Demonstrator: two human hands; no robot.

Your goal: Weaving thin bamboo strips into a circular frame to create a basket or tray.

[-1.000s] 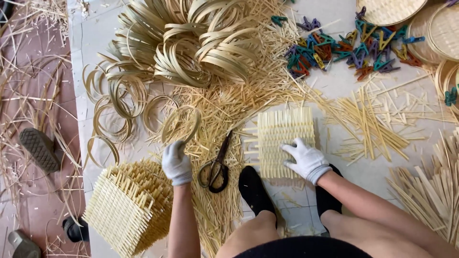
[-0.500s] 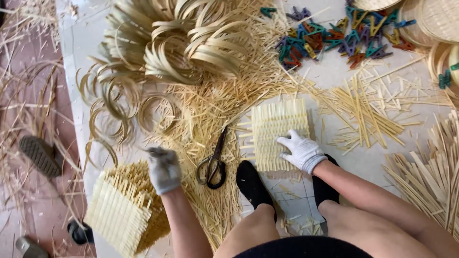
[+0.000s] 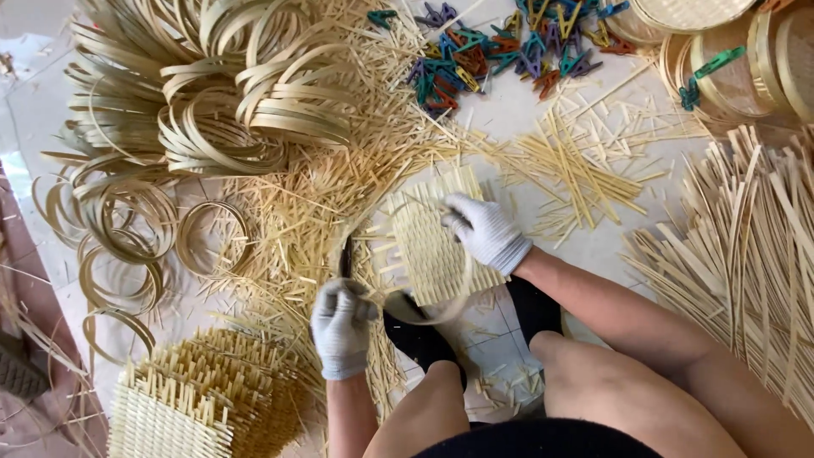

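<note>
A square woven bamboo mat [image 3: 428,254] lies on the floor in front of my feet. A thin bamboo hoop [image 3: 462,293] lies looped over it. My left hand [image 3: 339,326], in a white glove, grips the hoop's near rim. My gloved right hand [image 3: 485,231] rests on the mat's far corner, its fingers pinching the hoop's far rim. Black scissors [image 3: 345,253] lie just beyond my left hand, partly hidden by it. My black-socked foot [image 3: 415,337] sits at the mat's near edge.
A big pile of bamboo hoops [image 3: 212,93] fills the upper left, and loose hoops [image 3: 127,246] lie below it. Stacked woven mats [image 3: 195,399] sit bottom left. Coloured clips [image 3: 509,42], round bamboo trays [image 3: 729,68], short sticks [image 3: 577,170] and long strips [image 3: 746,254] lie around.
My left hand reached left towards the loose hoops and has come back holding one over the mat. My right hand stayed on the mat and now meets the hoop.
</note>
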